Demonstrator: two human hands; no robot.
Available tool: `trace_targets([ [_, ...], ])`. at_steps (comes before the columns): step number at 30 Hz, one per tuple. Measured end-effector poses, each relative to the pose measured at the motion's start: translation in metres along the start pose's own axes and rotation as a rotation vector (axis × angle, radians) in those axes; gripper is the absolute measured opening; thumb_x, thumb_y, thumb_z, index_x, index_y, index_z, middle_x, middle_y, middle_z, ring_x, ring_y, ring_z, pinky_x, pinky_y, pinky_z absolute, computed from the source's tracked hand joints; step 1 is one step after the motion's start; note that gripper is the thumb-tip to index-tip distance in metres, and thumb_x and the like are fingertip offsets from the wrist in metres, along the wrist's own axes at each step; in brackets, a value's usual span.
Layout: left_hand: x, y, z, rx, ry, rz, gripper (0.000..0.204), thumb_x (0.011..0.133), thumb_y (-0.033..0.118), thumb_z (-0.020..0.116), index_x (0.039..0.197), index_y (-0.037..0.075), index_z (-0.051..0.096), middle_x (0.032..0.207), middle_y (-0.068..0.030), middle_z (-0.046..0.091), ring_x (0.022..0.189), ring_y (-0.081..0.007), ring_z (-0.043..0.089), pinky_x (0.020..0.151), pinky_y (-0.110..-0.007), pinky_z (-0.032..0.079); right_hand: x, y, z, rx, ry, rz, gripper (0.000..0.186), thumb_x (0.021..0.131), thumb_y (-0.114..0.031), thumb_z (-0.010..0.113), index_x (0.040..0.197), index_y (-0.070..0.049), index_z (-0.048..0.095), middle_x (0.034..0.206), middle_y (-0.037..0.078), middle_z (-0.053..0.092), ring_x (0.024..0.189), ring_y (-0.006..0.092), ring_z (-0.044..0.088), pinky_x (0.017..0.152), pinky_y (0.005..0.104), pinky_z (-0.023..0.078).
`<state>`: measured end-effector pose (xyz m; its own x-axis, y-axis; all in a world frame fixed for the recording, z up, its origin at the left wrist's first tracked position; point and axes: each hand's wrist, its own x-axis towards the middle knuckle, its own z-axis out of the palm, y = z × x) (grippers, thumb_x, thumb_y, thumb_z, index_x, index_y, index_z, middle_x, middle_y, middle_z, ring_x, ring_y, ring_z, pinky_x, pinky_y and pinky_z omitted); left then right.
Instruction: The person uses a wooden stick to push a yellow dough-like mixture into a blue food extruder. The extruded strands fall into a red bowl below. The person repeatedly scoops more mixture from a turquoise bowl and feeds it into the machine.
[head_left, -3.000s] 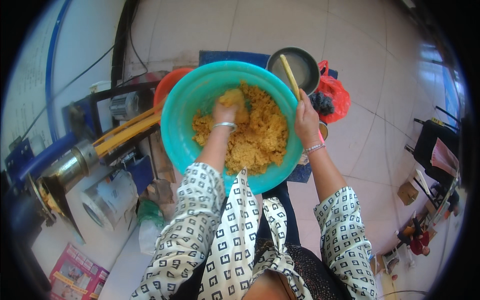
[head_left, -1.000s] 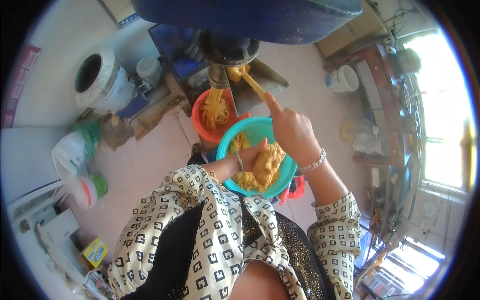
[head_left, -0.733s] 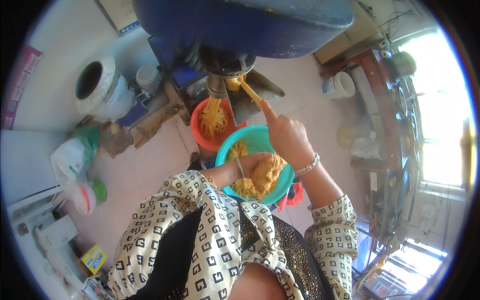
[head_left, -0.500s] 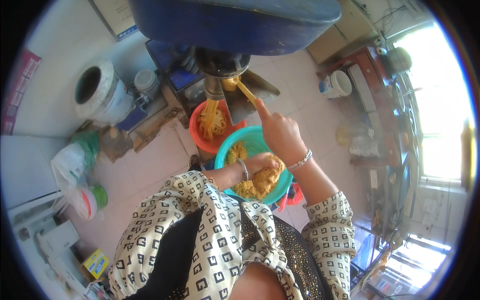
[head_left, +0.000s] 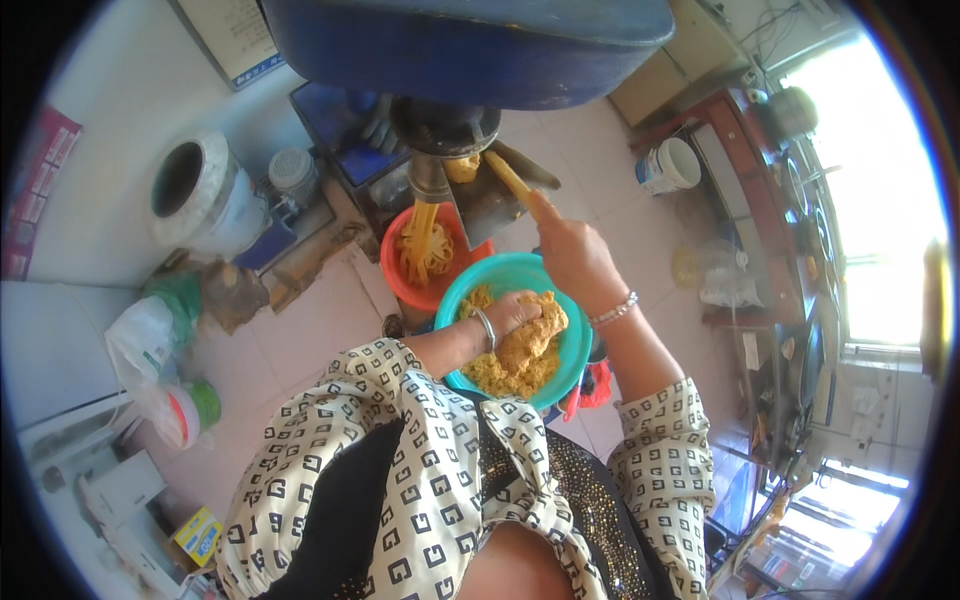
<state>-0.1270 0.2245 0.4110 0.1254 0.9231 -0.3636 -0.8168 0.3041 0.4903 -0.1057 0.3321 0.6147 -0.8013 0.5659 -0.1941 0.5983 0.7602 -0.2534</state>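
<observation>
My left hand is closed around a lump of yellow crumbly dough inside a teal basin. Looser dough lies under and beside it. My right hand grips a wooden stick, its far end over the metal feed tray of a machine with a blue housing. A small piece of dough sits at the machine's opening, apart from the stick. Flat yellow noodles hang from the metal outlet into an orange-red basin.
A large whitish drum and a motor stand at the left, with plastic bags nearer. A white bucket stands to the right, before a reddish-brown bench. Something red lies by the teal basin.
My right hand has drawn the stick right and back, away from the dough at the machine's opening. My left hand has shifted slightly left and farther away, still on the dough.
</observation>
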Motion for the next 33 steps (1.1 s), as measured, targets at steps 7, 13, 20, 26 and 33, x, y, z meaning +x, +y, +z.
trace_targets([
  [7,0.009,0.0,0.006,-0.029,0.066,0.003,0.028,0.089,0.009,0.063,0.115,0.0,0.063,0.1,-0.0094,0.07,0.084,-0.0187,0.07,0.074,-0.032,0.058,0.024,-0.031,0.01,-0.097,-0.078,0.012,0.065,0.088,-0.008,0.052,0.15,-0.004,0.033,0.082,0.022,0.069,0.075,0.0402,0.069,0.067,0.0504,0.056],
  [13,0.017,-0.007,-0.002,-0.133,-0.043,-0.028,0.029,0.092,0.015,0.062,0.118,0.002,0.062,0.105,-0.0084,0.07,0.089,-0.0193,0.07,0.079,-0.033,0.058,-0.009,-0.012,-0.013,0.073,-0.054,-0.015,0.063,0.09,-0.009,0.052,0.15,-0.008,0.034,0.08,0.022,0.068,0.073,0.0423,0.068,0.065,0.0503,0.054],
  [20,-0.007,0.015,0.014,-0.463,-0.304,-0.193,0.035,0.095,0.014,0.055,0.128,0.002,0.054,0.117,-0.0104,0.066,0.104,-0.0226,0.067,0.093,-0.038,0.054,-0.016,-0.019,0.0,0.058,-0.005,-0.065,0.067,0.086,-0.005,0.052,0.15,-0.009,0.033,0.071,0.02,0.065,0.068,0.0416,0.067,0.062,0.0499,0.053],
  [26,-0.014,0.016,0.017,-0.319,-0.46,-0.141,0.045,0.1,0.035,0.054,0.131,0.002,0.052,0.123,-0.0125,0.064,0.113,-0.0257,0.064,0.097,-0.04,0.054,0.0,-0.012,0.013,0.021,-0.002,-0.061,0.063,0.09,-0.007,0.054,0.15,-0.012,0.036,0.07,0.02,0.063,0.064,0.0388,0.065,0.059,0.0473,0.051],
  [33,-0.004,0.006,-0.002,-0.637,-0.425,-0.306,0.06,0.099,0.057,0.049,0.141,0.014,0.049,0.131,-0.0108,0.061,0.113,-0.0313,0.064,0.084,-0.061,0.057,0.01,0.001,0.021,-0.001,-0.068,-0.06,0.068,0.086,-0.003,0.051,0.151,-0.006,0.03,0.074,0.021,0.066,0.071,0.0396,0.068,0.062,0.0483,0.054],
])
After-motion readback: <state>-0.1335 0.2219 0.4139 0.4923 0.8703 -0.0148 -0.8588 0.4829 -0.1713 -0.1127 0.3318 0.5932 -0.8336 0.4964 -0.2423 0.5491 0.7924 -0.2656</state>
